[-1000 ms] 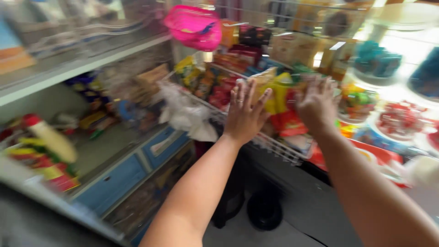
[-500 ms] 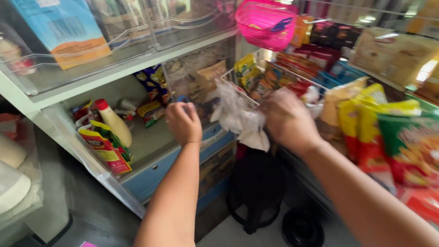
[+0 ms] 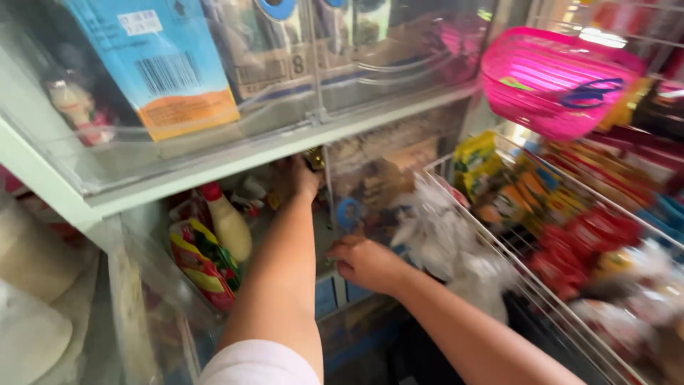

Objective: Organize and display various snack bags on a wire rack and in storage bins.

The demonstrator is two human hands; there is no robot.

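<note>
My left hand (image 3: 301,178) reaches into the lower shelf of a glass-fronted cabinet (image 3: 214,167), just under the shelf rail, and its fingers are hidden among small packets. My right hand (image 3: 365,262) is lower, fingers curled at the bottom edge of a sliding glass panel (image 3: 370,178), right below the panel's round blue knob (image 3: 348,212). A white squeeze bottle with a red cap (image 3: 228,224) and a red-yellow-green packet (image 3: 199,264) stand left of my left forearm.
A blue-and-orange carton (image 3: 167,71) sits behind glass on the upper shelf. To the right, a white wire basket (image 3: 491,235) holds colourful snack packets, with crumpled clear plastic bags (image 3: 442,239) at its near corner. A pink plastic basket (image 3: 556,78) hangs above it.
Both hands left the wire basket and plastic bags and moved left to the cabinet. The left hand went in under the shelf rail; the right dropped to the glass panel.
</note>
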